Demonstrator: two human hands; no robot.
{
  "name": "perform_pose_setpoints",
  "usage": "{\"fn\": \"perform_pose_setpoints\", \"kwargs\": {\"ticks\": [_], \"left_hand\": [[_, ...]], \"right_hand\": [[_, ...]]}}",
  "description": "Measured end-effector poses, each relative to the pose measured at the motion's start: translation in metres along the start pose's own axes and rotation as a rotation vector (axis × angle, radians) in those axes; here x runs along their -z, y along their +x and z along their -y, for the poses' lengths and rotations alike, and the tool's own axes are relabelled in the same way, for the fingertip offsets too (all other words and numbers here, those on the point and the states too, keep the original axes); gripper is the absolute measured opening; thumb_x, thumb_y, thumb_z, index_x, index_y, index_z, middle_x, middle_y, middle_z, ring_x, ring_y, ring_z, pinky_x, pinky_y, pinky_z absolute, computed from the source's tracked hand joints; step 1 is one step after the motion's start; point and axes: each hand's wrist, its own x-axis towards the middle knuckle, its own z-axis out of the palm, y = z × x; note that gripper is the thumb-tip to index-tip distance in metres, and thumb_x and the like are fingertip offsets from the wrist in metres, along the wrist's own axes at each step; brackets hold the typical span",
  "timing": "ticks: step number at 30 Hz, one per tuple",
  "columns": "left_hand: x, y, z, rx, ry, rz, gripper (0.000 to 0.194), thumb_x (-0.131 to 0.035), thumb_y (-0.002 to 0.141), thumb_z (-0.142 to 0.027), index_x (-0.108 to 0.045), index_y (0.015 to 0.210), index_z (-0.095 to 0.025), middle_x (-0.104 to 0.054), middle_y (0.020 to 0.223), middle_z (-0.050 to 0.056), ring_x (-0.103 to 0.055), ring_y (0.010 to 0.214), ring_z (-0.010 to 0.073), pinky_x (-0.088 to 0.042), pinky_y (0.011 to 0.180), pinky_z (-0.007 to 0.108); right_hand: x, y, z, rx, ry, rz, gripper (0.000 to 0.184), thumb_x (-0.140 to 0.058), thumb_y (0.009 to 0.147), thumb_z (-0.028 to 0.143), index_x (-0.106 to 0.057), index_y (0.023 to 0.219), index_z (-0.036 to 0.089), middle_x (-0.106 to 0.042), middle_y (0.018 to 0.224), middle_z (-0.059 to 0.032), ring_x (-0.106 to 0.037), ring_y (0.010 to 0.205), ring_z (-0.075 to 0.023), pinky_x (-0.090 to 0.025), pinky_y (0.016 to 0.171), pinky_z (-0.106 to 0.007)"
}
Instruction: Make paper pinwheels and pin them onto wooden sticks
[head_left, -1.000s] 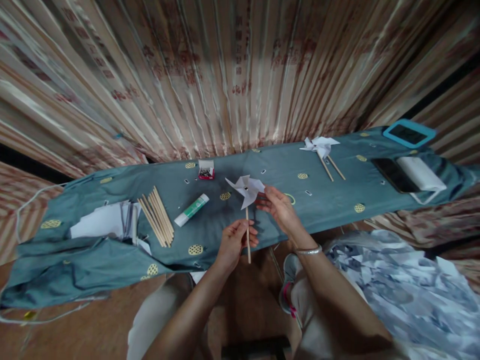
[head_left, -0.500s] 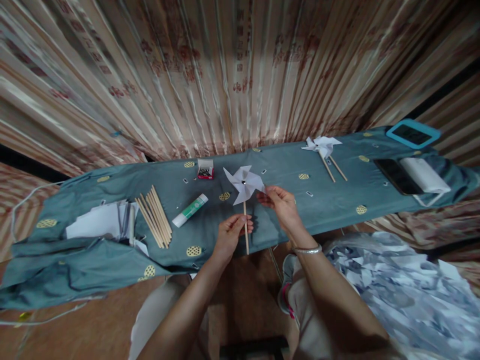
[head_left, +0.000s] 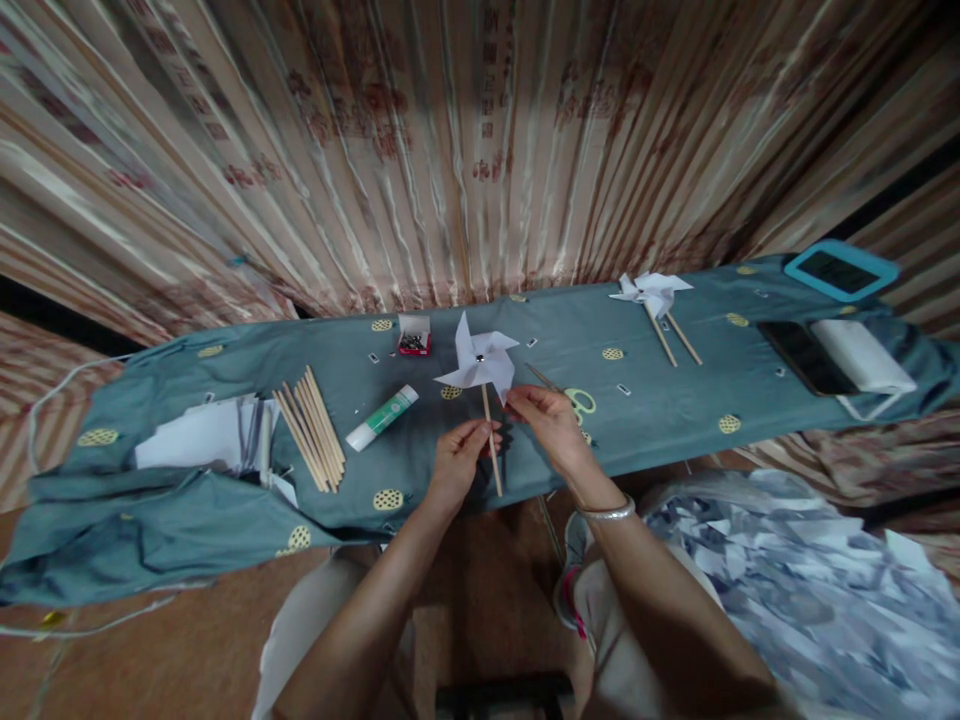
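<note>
A white paper pinwheel (head_left: 484, 358) with a dark pin at its centre stands on a thin wooden stick (head_left: 496, 470) over the middle of the table. My left hand (head_left: 459, 455) is closed round the stick below the blades. The fingertips of my right hand (head_left: 551, 420) are pinched together at the tip of the lower right blade. Behind that hand lie scissors (head_left: 583, 401) with pale green handles, partly hidden. A small red box of pins (head_left: 414, 338) sits open beyond the pinwheel, and a green-and-white glue stick (head_left: 382, 418) lies to the left.
Wooden sticks (head_left: 313, 430) and a pile of white paper pieces (head_left: 199, 437) lie on the left. Finished pinwheels (head_left: 654, 292) rest at the right, near a dark phone (head_left: 802, 355) and a blue-framed device (head_left: 841, 270). A bag of paper pieces (head_left: 810, 570) stands below the right edge.
The pinwheel's blades have turned on the stick, and the stick leans differently. My right hand has shifted slightly left and down with a blade tip, uncovering the scissors behind it.
</note>
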Motion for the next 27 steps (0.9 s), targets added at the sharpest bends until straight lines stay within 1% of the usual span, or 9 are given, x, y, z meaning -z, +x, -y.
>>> {"fn": "perform_pose_setpoints", "kwargs": {"ticks": [4, 11, 16, 18, 20, 22, 24, 25, 27], "left_hand": [[0.001, 0.0, 0.001, -0.005, 0.004, 0.003, 0.035, -0.08, 0.063, -0.047, -0.075, 0.077, -0.016, -0.071, 0.068, 0.005, -0.063, 0.061, 0.0137, -0.051, 0.063, 0.025], [0.003, 0.0, 0.004, -0.017, 0.006, 0.017, 0.038, -0.079, 0.064, -0.049, -0.076, 0.08, -0.015, -0.071, 0.068, 0.004, -0.063, 0.061, 0.0137, -0.051, 0.063, 0.024], [0.005, 0.0, 0.003, -0.02, 0.003, 0.02, 0.038, -0.079, 0.064, -0.05, -0.076, 0.08, -0.015, -0.07, 0.068, 0.004, -0.062, 0.061, 0.0129, -0.05, 0.063, 0.024], [0.005, 0.0, 0.002, -0.01, -0.005, 0.019, 0.039, -0.08, 0.062, -0.05, -0.076, 0.079, -0.015, -0.07, 0.067, 0.004, -0.061, 0.059, 0.0121, -0.05, 0.062, 0.023], [0.005, -0.001, -0.001, 0.002, -0.013, 0.026, 0.04, -0.081, 0.061, -0.051, -0.076, 0.078, -0.015, -0.069, 0.066, 0.003, -0.06, 0.058, 0.0113, -0.049, 0.061, 0.023], [0.005, -0.003, -0.003, 0.012, -0.011, 0.042, 0.041, -0.081, 0.06, -0.052, -0.076, 0.077, -0.015, -0.068, 0.064, 0.003, -0.059, 0.057, 0.0108, -0.048, 0.06, 0.022], [0.005, -0.005, -0.005, 0.027, -0.003, 0.074, 0.043, -0.081, 0.06, -0.054, -0.075, 0.077, -0.015, -0.067, 0.064, 0.002, -0.058, 0.057, 0.0106, -0.048, 0.06, 0.023], [0.005, -0.006, -0.005, 0.038, 0.003, 0.093, 0.043, -0.081, 0.06, -0.054, -0.075, 0.077, -0.015, -0.067, 0.064, 0.002, -0.058, 0.058, 0.0106, -0.048, 0.06, 0.023], [0.005, -0.009, -0.006, 0.062, 0.012, 0.133, 0.044, -0.08, 0.061, -0.055, -0.075, 0.078, -0.015, -0.067, 0.065, 0.002, -0.058, 0.059, 0.0108, -0.048, 0.062, 0.023]], "right_hand": [[-0.004, 0.0, -0.004, 0.046, -0.101, 0.038, 0.038, -0.068, 0.068, 0.056, -0.068, 0.071, 0.018, -0.067, 0.07, -0.0027, -0.061, 0.067, -0.0167, -0.049, 0.065, -0.029], [-0.01, -0.003, -0.002, 0.156, -0.244, 0.061, 0.028, -0.061, 0.076, 0.044, -0.07, 0.073, 0.018, -0.068, 0.069, -0.0023, -0.059, 0.065, -0.0163, -0.045, 0.061, -0.027], [-0.008, -0.005, 0.0, 0.206, -0.355, 0.103, 0.032, -0.059, 0.082, 0.046, -0.071, 0.073, 0.017, -0.068, 0.068, -0.002, -0.059, 0.062, -0.0158, -0.043, 0.059, -0.027], [-0.002, -0.004, 0.002, 0.207, -0.408, 0.051, 0.039, -0.058, 0.083, 0.051, -0.07, 0.069, 0.016, -0.066, 0.064, -0.0019, -0.057, 0.059, -0.0156, -0.042, 0.057, -0.027], [0.007, -0.002, 0.006, 0.209, -0.449, -0.076, 0.045, -0.056, 0.084, 0.055, -0.07, 0.068, 0.016, -0.065, 0.061, -0.0019, -0.056, 0.058, -0.016, -0.043, 0.058, -0.028], [0.018, 0.002, 0.011, 0.252, -0.465, -0.227, 0.044, -0.055, 0.084, 0.055, -0.072, 0.073, 0.016, -0.067, 0.066, -0.0026, -0.059, 0.063, -0.0172, -0.045, 0.063, -0.029], [0.029, 0.008, 0.014, 0.327, -0.46, -0.349, 0.039, -0.059, 0.082, 0.053, -0.073, 0.084, 0.016, -0.071, 0.077, -0.0045, -0.063, 0.071, -0.0187, -0.048, 0.07, -0.03], [0.033, 0.012, 0.015, 0.358, -0.447, -0.384, 0.039, -0.061, 0.081, 0.053, -0.074, 0.09, 0.016, -0.073, 0.082, -0.0057, -0.064, 0.075, -0.0195, -0.049, 0.073, -0.031], [0.039, 0.021, 0.013, 0.383, -0.404, -0.383, 0.042, -0.063, 0.079, 0.052, -0.073, 0.098, 0.016, -0.074, 0.088, -0.0076, -0.065, 0.079, -0.0202, -0.05, 0.075, -0.033]]}}
